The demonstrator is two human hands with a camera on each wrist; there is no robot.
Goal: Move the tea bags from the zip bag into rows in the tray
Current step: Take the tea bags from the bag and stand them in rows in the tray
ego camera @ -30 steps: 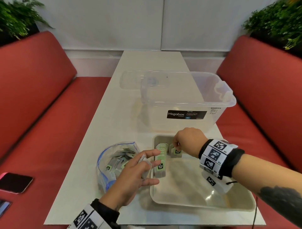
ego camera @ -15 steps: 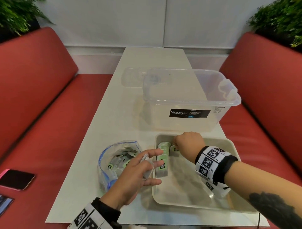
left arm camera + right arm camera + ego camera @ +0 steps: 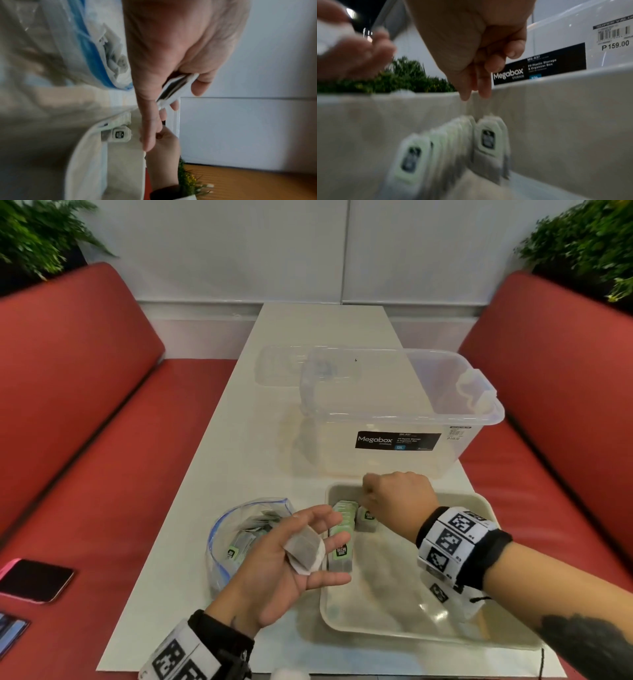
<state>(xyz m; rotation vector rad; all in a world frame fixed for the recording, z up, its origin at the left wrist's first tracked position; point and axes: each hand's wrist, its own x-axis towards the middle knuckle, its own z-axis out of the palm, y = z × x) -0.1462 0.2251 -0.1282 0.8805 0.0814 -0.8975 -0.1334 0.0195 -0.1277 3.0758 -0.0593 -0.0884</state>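
Rows of green-labelled paper tea bags (image 3: 342, 529) start at the shallow beige plastic tray's (image 3: 404, 635) far-left corner, seemingly to leave room, right hand (image 3: 399, 496) pinched above them, left hand's (image 3: 291, 566) grip cradling spares beside the clear blue-zipped bag (image 3: 236, 539).

A clear Megabox storage box (image 3: 394, 412) stands open on the white counter (image 3: 239, 440), its clear lid (image 3: 284, 366) lying flat just behind it. Red bench seats (image 3: 85, 422) flank the counter. A phone (image 3: 36, 580) lies on the left seat. Green plants (image 3: 589, 244) fill both upper corners.
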